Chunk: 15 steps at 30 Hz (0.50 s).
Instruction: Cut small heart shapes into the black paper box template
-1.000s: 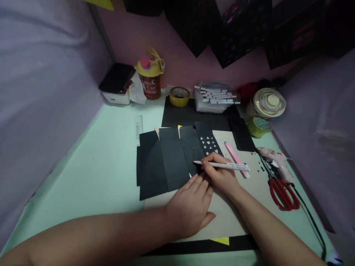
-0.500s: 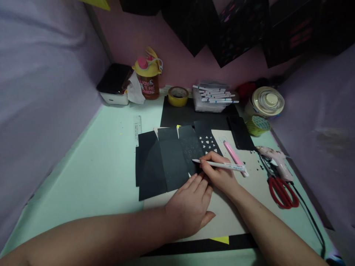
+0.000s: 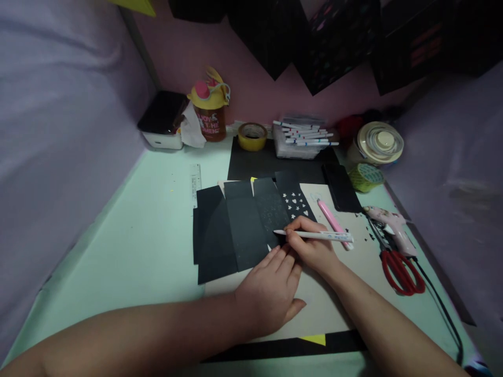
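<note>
My right hand (image 3: 314, 246) grips a white pen (image 3: 314, 235), its tip at the lower part of a black paper strip (image 3: 270, 207) that bears faint drawn outlines. Flat across the lower edge of that strip lies my left hand (image 3: 271, 290), fingers stretched out and thumb apart. More black strips (image 3: 216, 235) overlap to the left. A black strip with star and heart cutouts (image 3: 294, 201) is just above my right hand. Beneath them is a pale sheet (image 3: 326, 309). A pink pen-shaped tool (image 3: 332, 217) rests beyond my right hand.
Red-handled scissors (image 3: 401, 272) and a glue gun (image 3: 393, 225) lie at the right. Farther back are a phone (image 3: 341, 188), green tape (image 3: 366, 178), yellow tape (image 3: 252, 137), a box of markers (image 3: 301, 144) and a bottle (image 3: 210, 115). A ruler (image 3: 195, 183) lies left of centre.
The pen tip has shifted slightly down and right on the strip, and the pen's back end has tilted up a little. My left hand stays in nearly the same place.
</note>
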Motion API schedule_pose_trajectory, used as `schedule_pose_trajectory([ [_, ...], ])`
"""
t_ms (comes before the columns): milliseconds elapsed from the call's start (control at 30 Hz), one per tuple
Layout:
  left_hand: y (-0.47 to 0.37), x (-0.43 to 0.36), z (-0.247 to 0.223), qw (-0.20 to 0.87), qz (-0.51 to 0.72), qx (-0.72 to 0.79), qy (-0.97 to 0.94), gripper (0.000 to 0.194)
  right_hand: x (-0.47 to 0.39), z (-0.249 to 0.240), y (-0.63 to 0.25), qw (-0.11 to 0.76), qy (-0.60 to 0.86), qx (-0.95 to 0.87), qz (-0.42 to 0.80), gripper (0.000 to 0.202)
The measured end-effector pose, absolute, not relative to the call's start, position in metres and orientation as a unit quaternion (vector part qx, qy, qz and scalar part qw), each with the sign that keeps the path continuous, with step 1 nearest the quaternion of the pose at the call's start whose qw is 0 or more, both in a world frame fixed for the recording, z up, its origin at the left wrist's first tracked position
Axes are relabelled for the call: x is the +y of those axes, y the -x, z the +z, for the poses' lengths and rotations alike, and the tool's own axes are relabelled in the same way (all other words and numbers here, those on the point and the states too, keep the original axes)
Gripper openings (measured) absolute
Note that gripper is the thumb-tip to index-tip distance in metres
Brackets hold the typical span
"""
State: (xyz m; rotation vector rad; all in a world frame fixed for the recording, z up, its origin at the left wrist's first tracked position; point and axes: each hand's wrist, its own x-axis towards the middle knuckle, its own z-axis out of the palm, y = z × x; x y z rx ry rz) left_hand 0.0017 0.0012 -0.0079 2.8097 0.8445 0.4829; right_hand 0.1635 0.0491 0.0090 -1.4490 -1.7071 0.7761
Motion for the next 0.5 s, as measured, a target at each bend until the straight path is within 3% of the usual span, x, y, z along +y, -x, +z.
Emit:
schedule_pose_trajectory([
  [500,0.0006,0.0013,-0.0072,0.083,0.158,0.277,-0.944,0.064,0.0492,0.0097,-0.1609,0.394,0.575,-0.663,0.272,0.015],
])
